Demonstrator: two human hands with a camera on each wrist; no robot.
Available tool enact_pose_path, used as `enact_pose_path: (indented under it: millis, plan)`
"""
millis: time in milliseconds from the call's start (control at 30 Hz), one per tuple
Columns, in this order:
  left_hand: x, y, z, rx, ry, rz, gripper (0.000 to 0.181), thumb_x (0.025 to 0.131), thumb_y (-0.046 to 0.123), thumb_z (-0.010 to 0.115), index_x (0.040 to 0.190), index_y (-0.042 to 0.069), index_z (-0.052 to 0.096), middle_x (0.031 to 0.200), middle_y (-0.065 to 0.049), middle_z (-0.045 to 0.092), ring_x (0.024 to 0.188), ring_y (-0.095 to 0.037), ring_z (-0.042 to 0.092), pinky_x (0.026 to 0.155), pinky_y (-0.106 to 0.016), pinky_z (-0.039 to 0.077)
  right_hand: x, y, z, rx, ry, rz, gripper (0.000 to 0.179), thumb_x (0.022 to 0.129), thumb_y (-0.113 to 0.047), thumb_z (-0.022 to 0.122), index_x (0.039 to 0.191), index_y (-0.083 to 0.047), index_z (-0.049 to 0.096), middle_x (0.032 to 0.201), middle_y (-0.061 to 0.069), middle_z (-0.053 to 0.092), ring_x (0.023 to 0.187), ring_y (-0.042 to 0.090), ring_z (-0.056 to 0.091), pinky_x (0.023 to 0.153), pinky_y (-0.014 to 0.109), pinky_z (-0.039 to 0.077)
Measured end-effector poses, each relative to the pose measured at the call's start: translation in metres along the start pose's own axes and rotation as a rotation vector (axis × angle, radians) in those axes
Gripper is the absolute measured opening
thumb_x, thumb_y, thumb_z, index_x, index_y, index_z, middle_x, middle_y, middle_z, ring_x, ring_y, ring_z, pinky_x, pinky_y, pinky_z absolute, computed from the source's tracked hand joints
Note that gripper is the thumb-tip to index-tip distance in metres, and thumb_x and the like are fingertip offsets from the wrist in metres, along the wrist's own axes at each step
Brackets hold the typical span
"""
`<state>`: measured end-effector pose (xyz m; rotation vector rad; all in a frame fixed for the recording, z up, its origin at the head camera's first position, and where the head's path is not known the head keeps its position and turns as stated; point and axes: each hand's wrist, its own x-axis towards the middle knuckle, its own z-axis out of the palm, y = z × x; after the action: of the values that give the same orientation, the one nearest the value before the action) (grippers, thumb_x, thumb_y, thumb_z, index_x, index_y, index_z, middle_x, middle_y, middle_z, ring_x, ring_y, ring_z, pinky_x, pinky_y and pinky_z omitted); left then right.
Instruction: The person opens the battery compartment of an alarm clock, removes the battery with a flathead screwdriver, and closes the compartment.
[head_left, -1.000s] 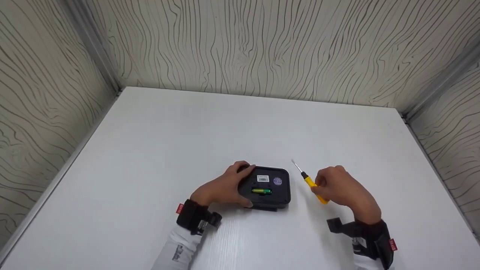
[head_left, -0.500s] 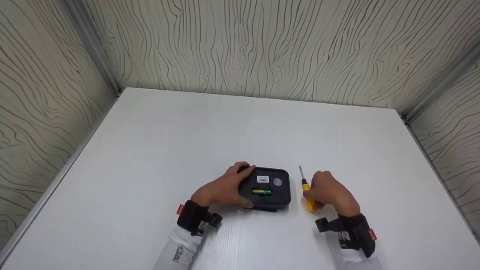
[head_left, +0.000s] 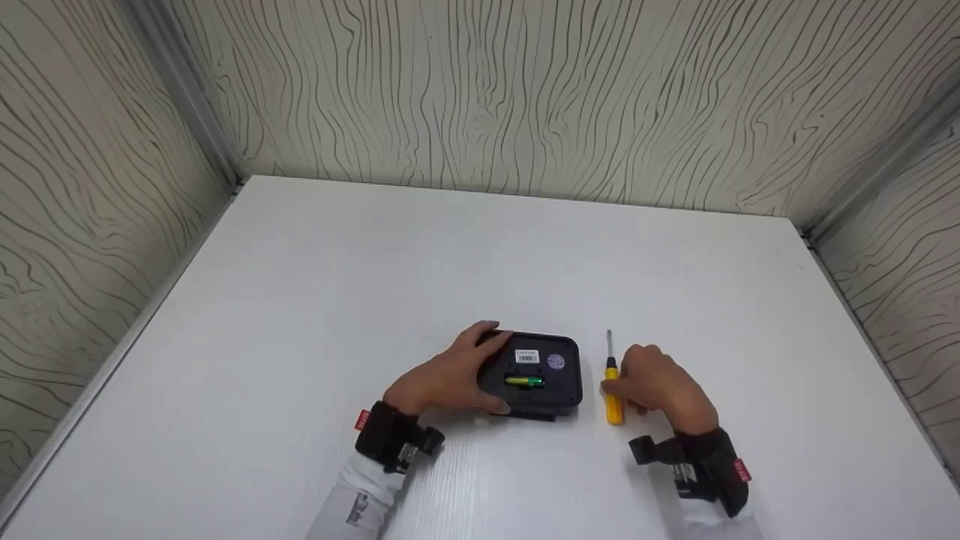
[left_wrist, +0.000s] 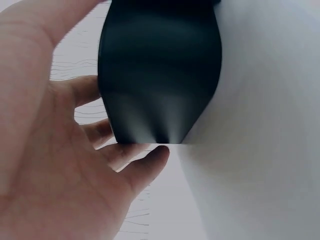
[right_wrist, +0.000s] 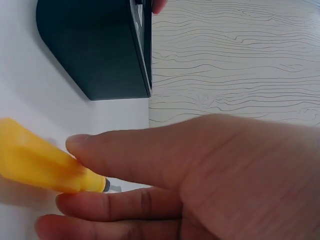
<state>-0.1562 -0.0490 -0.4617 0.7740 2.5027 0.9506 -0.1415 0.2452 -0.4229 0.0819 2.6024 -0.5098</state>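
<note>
A black rounded box-shaped device (head_left: 566, 386) lies on the table with its underside up in the head view. A green and yellow battery (head_left: 523, 381) sits in a recess there, near a white barcode label (head_left: 526, 356) and a round purple sticker (head_left: 556, 362). My left hand (head_left: 446, 375) grips the device's left end, thumb at the near edge and fingers at the far edge. Right of it, my right hand (head_left: 660, 386) pinches the yellow handle of a screwdriver (head_left: 613, 405), whose metal tip points away from me. In the right wrist view thumb and fingers hold the handle (right_wrist: 40, 160).
The white table (head_left: 375, 262) extends around both hands. Wood-grain patterned panels (head_left: 480, 97) stand behind it and at both sides, joined by grey metal posts (head_left: 184, 90). Black camera straps (head_left: 394, 435) circle both wrists.
My right hand has moved left, closer to the device, and the screwdriver has swung from a slant to nearly straight away from me. Left hand and device have stayed almost in place.
</note>
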Motion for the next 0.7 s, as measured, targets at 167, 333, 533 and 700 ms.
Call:
enact_pose_path:
  millis: [167, 333, 533, 700]
  plan:
    - [0.000, 0.004, -0.002, 0.118, 0.025, 0.119, 0.092, 0.075, 0.042, 0.081, 0.152, 0.025, 0.033, 0.162, -0.003, 0.020, 0.152, -0.030, 0.006, 0.121, -0.050, 0.017, -0.004, 0.001, -0.004, -0.008, 0.030, -0.016, 0.029, 0.089, -0.028, 0.067, 0.089, 0.001, 0.069, 0.064, 0.006, 0.061, 0.056, 0.016, 0.053, 0.052, 0.025, 0.039]
    - [0.000, 0.013, -0.001, 0.205, 0.024, 0.245, 0.073, 0.082, 0.043, 0.074, 0.147, 0.028, 0.043, 0.158, 0.007, 0.032, 0.152, -0.031, 0.012, 0.122, -0.053, 0.008, -0.002, 0.004, -0.007, -0.043, 0.137, -0.090, 0.031, 0.091, -0.029, 0.066, 0.099, 0.001, 0.070, 0.076, 0.007, 0.063, 0.064, 0.018, 0.052, 0.057, 0.028, 0.039]
    - [0.002, 0.024, 0.005, 0.237, 0.029, 0.346, 0.048, 0.090, 0.037, 0.066, 0.137, 0.029, 0.057, 0.141, 0.015, 0.054, 0.149, -0.023, 0.025, 0.120, -0.054, 0.014, 0.006, 0.007, -0.003, -0.047, 0.370, -0.208, 0.041, 0.091, -0.024, 0.067, 0.123, 0.001, 0.062, 0.118, 0.023, 0.064, 0.101, 0.036, 0.061, 0.086, 0.049, 0.051]
    - [0.004, 0.027, 0.010, 0.248, 0.038, 0.376, 0.036, 0.091, 0.029, 0.066, 0.126, 0.030, 0.065, 0.124, 0.017, 0.066, 0.145, -0.020, 0.034, 0.120, -0.055, 0.015, 0.016, 0.012, 0.003, -0.120, 0.559, -0.320, 0.069, 0.088, -0.030, 0.071, 0.145, -0.004, 0.043, 0.150, 0.024, 0.040, 0.136, 0.042, 0.039, 0.108, 0.061, 0.033]
